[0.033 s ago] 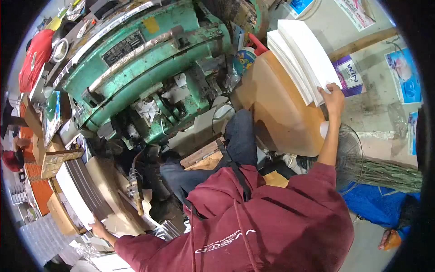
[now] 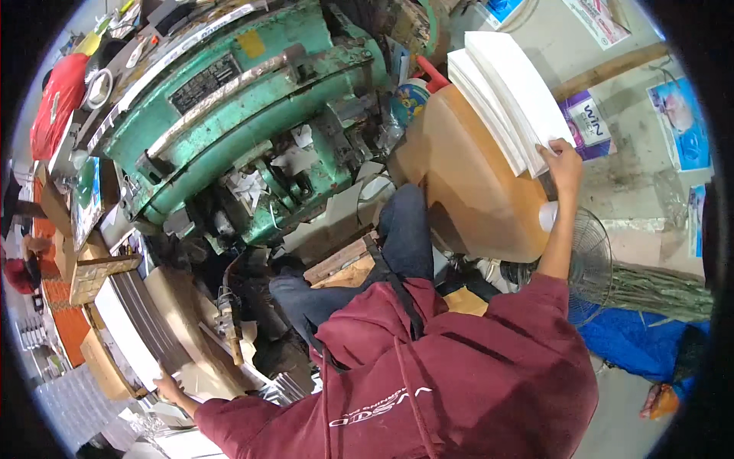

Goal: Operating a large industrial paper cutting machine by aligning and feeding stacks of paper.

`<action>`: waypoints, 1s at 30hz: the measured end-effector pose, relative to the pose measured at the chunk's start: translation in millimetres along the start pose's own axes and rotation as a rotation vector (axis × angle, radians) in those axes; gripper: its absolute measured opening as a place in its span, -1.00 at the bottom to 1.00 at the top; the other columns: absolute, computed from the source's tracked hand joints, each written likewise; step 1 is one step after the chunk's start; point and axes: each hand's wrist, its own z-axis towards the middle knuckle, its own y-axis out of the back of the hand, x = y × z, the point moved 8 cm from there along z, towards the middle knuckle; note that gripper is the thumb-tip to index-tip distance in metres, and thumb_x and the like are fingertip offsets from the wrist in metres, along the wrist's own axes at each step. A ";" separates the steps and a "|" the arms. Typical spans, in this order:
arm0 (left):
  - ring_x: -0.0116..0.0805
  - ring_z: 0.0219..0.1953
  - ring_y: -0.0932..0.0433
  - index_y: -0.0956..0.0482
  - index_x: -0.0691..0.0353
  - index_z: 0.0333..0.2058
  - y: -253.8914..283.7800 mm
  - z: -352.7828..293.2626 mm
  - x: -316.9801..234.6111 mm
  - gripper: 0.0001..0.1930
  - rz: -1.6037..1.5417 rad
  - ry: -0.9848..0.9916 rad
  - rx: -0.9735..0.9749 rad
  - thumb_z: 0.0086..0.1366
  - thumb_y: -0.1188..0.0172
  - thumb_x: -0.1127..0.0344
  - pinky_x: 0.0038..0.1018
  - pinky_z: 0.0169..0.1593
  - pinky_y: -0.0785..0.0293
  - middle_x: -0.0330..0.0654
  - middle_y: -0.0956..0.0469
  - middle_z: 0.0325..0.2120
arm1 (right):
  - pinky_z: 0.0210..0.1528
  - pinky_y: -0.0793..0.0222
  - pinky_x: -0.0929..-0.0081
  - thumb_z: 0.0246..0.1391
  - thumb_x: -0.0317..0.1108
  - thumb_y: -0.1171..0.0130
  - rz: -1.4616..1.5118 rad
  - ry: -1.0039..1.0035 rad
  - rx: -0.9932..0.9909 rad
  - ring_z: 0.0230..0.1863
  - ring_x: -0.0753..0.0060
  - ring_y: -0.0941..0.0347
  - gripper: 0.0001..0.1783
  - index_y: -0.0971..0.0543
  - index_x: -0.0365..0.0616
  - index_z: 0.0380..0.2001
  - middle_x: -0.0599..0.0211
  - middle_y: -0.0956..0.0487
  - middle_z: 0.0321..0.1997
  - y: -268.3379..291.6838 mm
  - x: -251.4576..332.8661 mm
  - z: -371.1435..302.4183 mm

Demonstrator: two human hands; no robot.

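Observation:
My right hand [image 2: 563, 164] is closed on the near corner of a stack of white paper [image 2: 512, 88], thumb and fingertips over its edge. That stack lies fanned in a few offset piles on top of a large tan plastic container [image 2: 466, 176]. Far to the left, my left hand [image 2: 168, 388] touches the near end of another white stack [image 2: 126, 325], which shows grey-brown layers along its side. Most of the left fingers are hidden or too small to make out, so their grip is unclear.
A worn green machine [image 2: 260, 130] with a metal bar stands ahead, paper scraps caught in it. A wire fan [image 2: 589, 256] is beside my right forearm, near a blue tarp [image 2: 631, 340]. Cardboard [image 2: 164, 294] leans by the left stack. Another person [image 2: 23, 268] shows at far left.

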 end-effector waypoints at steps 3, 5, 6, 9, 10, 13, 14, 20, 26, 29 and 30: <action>0.02 -0.37 -0.65 -0.17 0.30 0.29 1.4 2.5 3.7 0.07 -0.195 0.031 0.066 0.06 -0.12 -0.49 -0.29 -0.40 -0.61 0.29 -0.50 -0.06 | -0.19 -0.42 0.48 -0.13 -0.08 -0.43 0.242 -0.076 0.196 -0.33 0.36 -0.59 -0.54 -0.67 -0.28 -0.31 0.16 -0.67 -0.36 -0.2 -13.8 15.7; 0.02 -0.27 -0.64 -0.19 0.25 0.30 15.7 -14.2 -14.4 0.06 0.021 0.087 0.035 0.05 -0.13 -0.50 -0.23 -0.25 -0.58 0.27 -0.51 -0.05 | -0.25 -0.39 0.53 -0.15 -0.07 -0.45 0.290 -0.075 0.208 -0.40 0.53 -0.53 -0.56 -0.69 -0.26 -0.35 0.24 -0.67 -0.44 0.7 -16.7 17.7; 0.02 -0.27 -0.64 -0.19 0.25 0.30 10.7 -33.6 -47.7 0.06 0.024 0.059 0.060 0.05 -0.13 -0.50 -0.23 -0.25 -0.58 0.27 -0.51 -0.05 | -0.24 -0.39 0.53 -0.15 -0.07 -0.45 0.242 -0.071 0.202 -0.40 0.55 -0.52 -0.57 -0.69 -0.24 -0.36 0.26 -0.67 -0.43 20.5 -8.4 14.2; 0.03 -0.09 -0.59 -0.20 0.24 0.30 64.9 -81.3 -70.6 0.00 0.334 0.191 -0.356 0.12 -0.08 -0.47 -0.15 -0.03 -0.48 0.24 -0.49 -0.01 | -0.21 -0.42 0.50 -0.11 -0.07 -0.43 0.184 -0.032 0.253 -0.37 0.44 -0.57 -0.59 -0.68 -0.18 -0.30 0.22 -0.67 -0.42 1.4 -5.1 23.4; 0.04 0.01 -0.51 -0.20 0.26 0.30 74.8 -79.1 -88.9 -0.04 0.331 -0.042 -0.435 0.17 -0.05 -0.43 -0.13 0.07 -0.40 0.24 -0.44 0.05 | -0.18 -0.44 0.44 -0.07 -0.10 -0.40 0.143 0.063 0.172 -0.33 0.32 -0.60 -0.60 -0.66 -0.16 -0.25 0.18 -0.68 -0.39 -2.8 2.6 27.2; 0.03 0.25 -0.28 -0.20 0.31 0.29 84.2 -90.3 -168.5 -0.20 0.025 -0.710 -0.608 0.31 -0.05 -0.23 -0.13 0.28 -0.21 0.24 -0.27 0.20 | -0.10 -0.46 0.22 0.11 -0.17 -0.23 0.062 0.300 0.043 -0.16 -0.03 -0.58 -0.68 -0.61 -0.10 -0.12 0.04 -0.66 -0.27 1.7 38.4 35.5; 0.05 0.28 -0.23 -0.20 0.31 0.29 88.8 -104.2 -203.7 -0.25 -0.098 -0.855 -0.582 0.33 -0.09 -0.13 -0.15 0.31 -0.17 0.22 -0.24 0.22 | -0.09 -0.45 0.17 0.15 -0.18 -0.17 -0.042 0.184 0.100 -0.14 -0.06 -0.57 -0.71 -0.62 -0.07 -0.14 0.02 -0.64 -0.23 0.0 44.1 42.9; 0.03 0.33 -0.16 -0.19 0.25 0.31 158.0 -270.6 -455.6 -0.39 -0.504 -1.357 -0.400 0.37 -0.13 0.19 -0.18 0.34 -0.10 0.09 -0.20 0.28 | -0.06 -0.42 0.14 0.24 -0.18 -0.02 -0.008 0.121 -0.297 -0.16 -0.05 -0.56 -0.71 -0.65 -0.03 -0.15 0.05 -0.64 -0.24 47.4 42.9 49.7; -0.05 0.35 -0.15 -0.22 0.24 0.30 151.6 -279.5 -570.1 -0.34 -0.523 -1.512 -0.044 0.33 -0.17 0.07 -0.24 0.36 -0.07 0.09 -0.20 0.29 | 0.03 -0.40 0.38 0.23 -0.19 -0.08 0.211 0.093 -0.368 -0.05 0.16 -0.57 -0.70 -0.65 -0.06 -0.09 0.13 -0.63 -0.04 114.1 96.5 49.5; -0.06 0.40 -0.03 -0.11 0.25 0.34 74.8 -296.2 -596.0 -0.13 -0.233 -1.458 0.414 0.25 -0.15 -0.21 -0.26 0.42 0.08 0.09 -0.07 0.36 | 0.11 -0.34 0.47 0.22 -0.30 -0.12 0.687 0.238 -0.193 0.05 0.36 -0.53 -0.73 -0.65 -0.15 -0.09 0.21 -0.63 0.01 98.6 153.5 36.0; -0.01 0.41 0.00 -0.10 0.27 0.34 36.0 -297.4 -592.4 -0.13 -0.137 -1.441 0.412 0.27 -0.08 -0.25 -0.24 0.43 0.10 0.10 -0.07 0.36 | 0.14 -0.32 0.48 0.21 -0.37 -0.14 0.719 0.325 -0.142 0.08 0.42 -0.51 -0.75 -0.64 -0.19 -0.09 0.24 -0.63 0.01 86.3 177.3 28.5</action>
